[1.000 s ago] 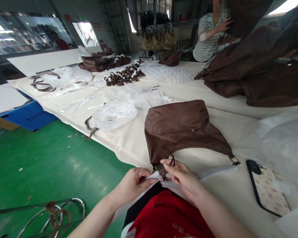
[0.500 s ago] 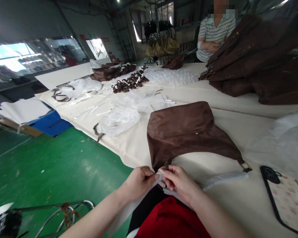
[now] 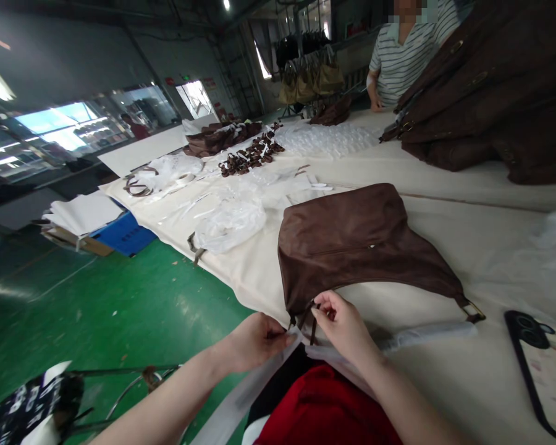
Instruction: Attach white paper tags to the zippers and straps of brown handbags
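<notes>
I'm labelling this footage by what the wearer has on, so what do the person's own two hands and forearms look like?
The left hand and right hand are ungloved, with slim fingers. No sleeve, watch or bracelet shows on either forearm, nor any ring on the visible fingers.

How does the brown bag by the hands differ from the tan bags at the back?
The brown bag lies on the table, while the tan bags hang in a row. The brown bag is dark; the tan bags are lighter and yellowish. All look like soft bags.
</notes>
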{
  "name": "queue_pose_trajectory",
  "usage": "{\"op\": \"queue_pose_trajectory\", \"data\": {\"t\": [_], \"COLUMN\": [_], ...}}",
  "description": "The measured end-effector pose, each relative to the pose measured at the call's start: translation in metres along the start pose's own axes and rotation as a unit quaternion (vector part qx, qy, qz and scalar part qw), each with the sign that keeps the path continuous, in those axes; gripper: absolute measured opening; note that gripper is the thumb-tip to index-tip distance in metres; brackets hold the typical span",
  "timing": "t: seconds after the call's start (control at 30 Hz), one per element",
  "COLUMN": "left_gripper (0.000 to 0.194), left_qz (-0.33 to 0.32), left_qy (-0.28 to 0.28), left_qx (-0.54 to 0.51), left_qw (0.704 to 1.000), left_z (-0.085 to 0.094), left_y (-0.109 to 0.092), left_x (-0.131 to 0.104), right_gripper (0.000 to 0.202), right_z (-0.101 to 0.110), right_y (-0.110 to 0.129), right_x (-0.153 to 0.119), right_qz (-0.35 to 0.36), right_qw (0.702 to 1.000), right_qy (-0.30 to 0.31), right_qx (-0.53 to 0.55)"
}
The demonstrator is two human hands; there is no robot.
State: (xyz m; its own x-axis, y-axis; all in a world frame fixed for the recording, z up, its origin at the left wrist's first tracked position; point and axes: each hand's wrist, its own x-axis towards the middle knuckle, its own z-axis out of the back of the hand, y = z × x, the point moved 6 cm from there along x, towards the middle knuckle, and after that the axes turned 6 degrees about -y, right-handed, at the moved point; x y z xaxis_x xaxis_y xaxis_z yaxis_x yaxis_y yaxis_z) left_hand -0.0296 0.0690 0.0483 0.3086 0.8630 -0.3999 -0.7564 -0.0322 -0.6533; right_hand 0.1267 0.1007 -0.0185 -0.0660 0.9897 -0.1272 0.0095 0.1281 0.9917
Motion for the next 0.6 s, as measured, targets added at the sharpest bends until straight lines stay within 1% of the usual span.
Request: {"op": "queue_pose_trajectory", "data": {"t": [0.03,0.07,0.1,0.17,0.27,0.37,0.5,0.6], "left_gripper": [0.044,0.044,0.044,0.046,0.05,0.051,0.046,0.042], "left_qz": [0.004,0.009,0.014,0.025,0.039,0.043,0.035,0.018], "left_qy": [0.001,-0.002,-0.01,-0.028,-0.05,-0.073,-0.097,-0.109], "left_qx": [0.005,0.011,0.016,0.023,0.029,0.052,0.113,0.153], "left_qw": [1.0,1.0,1.0,0.999,0.998,0.995,0.988,0.982], "left_z": [-0.001,-0.001,-0.001,-0.001,-0.003,-0.003,-0.002,-0.002], "left_y": [0.001,0.002,0.003,0.007,0.011,0.008,-0.001,-0.009], "left_x": [0.0,0.001,0.002,0.006,0.013,0.021,0.032,0.041], "right_gripper": [0.022,0.029,0.033,0.033,0.029,0.029,0.035,0.041], "right_z": [0.002,0.002,0.001,-0.001,0.001,0.002,0.009,0.01], "right_y": [0.005,0.008,0.009,0.007,0.001,-0.007,-0.022,-0.03], "right_x": [-0.001,-0.003,-0.005,-0.008,-0.009,-0.008,-0.003,0.0], "right_qz": [0.053,0.091,0.109,0.117,0.1,0.077,0.017,-0.021], "right_qw": [0.998,0.994,0.991,0.99,0.992,0.996,1.0,0.999], "right_qy": [-0.01,-0.005,0.01,0.027,0.028,0.04,-0.007,-0.019], "right_qx": [-0.035,-0.06,-0.072,-0.079,-0.065,-0.033,0.008,0.033]}}
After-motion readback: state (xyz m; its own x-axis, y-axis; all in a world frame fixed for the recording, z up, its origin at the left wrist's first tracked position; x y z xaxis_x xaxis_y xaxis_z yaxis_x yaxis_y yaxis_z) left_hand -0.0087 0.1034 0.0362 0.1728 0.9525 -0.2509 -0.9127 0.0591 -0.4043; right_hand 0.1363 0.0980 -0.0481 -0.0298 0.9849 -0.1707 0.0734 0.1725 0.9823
